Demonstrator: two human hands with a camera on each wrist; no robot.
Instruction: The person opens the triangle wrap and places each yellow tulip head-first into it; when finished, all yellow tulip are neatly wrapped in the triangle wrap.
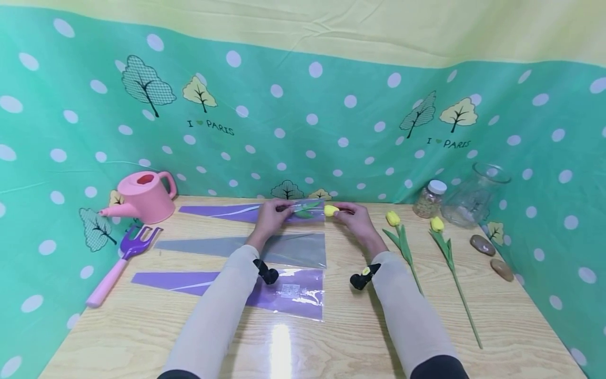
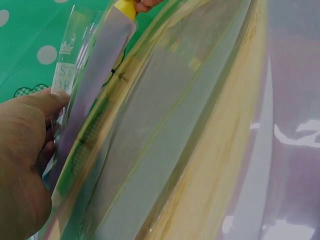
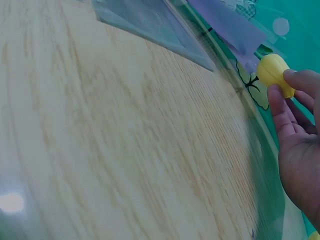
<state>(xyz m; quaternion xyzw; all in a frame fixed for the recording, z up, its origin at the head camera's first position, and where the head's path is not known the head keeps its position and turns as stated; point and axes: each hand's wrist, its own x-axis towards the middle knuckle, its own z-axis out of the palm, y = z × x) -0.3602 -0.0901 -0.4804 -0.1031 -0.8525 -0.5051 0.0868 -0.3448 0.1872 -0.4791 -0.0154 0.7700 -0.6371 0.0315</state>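
Note:
My right hand (image 1: pixel 354 220) pinches the yellow head of a tulip (image 3: pixel 272 74) between thumb and fingers. The tulip's green leaves and stem lie inside a clear and purple flower sleeve (image 1: pixel 227 212) at the back of the table, the head just outside its right end. My left hand (image 1: pixel 271 217) pinches the edge of that sleeve, thumb on top, as the left wrist view shows. A grey flower sleeve (image 1: pixel 298 250) lies flat in front of it, and a second purple sleeve (image 1: pixel 303 295) lies nearer, partly under my left forearm.
Two yellow tulips (image 1: pixel 405 245) (image 1: pixel 447 252) lie to the right. Behind them stand a lidded jar (image 1: pixel 430 200) and a glass vase (image 1: pixel 468 202); two stones (image 1: pixel 483 245) lie by the right edge. A pink watering can (image 1: pixel 148 197) and a toy fork (image 1: pixel 118 266) are at left.

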